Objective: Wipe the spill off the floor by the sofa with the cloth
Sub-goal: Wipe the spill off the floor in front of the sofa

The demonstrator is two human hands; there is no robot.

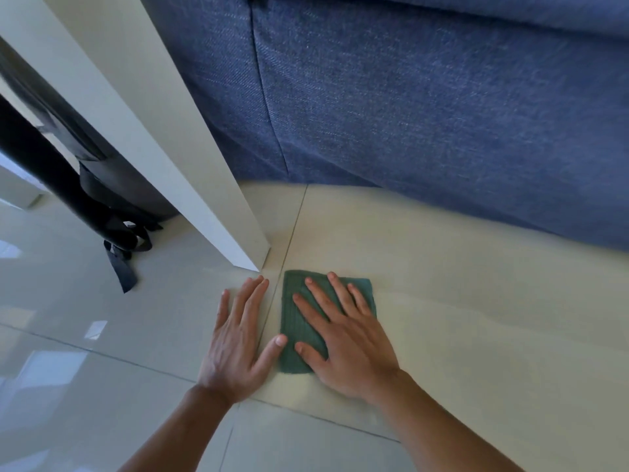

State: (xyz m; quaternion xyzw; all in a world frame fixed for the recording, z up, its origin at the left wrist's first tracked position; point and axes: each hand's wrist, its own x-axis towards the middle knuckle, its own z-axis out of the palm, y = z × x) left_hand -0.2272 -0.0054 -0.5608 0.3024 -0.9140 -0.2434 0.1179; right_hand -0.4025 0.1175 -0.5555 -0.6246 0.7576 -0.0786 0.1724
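Black straps point(124, 267) trail on the pale tiled floor point(85, 335) at the far left, beside a white table leg point(190, 185) slanting down to the tiles. Just below that leg's foot my left hand point(238, 342) lies flat on the bare floor, fingers straight, holding nothing, its thumb touching the left edge of the green cloth point(299, 321). My right hand point(343, 338) presses flat on the cloth, fingers spread. Behind both, the blue sofa point(425, 97) fills the right side, near the cloth.
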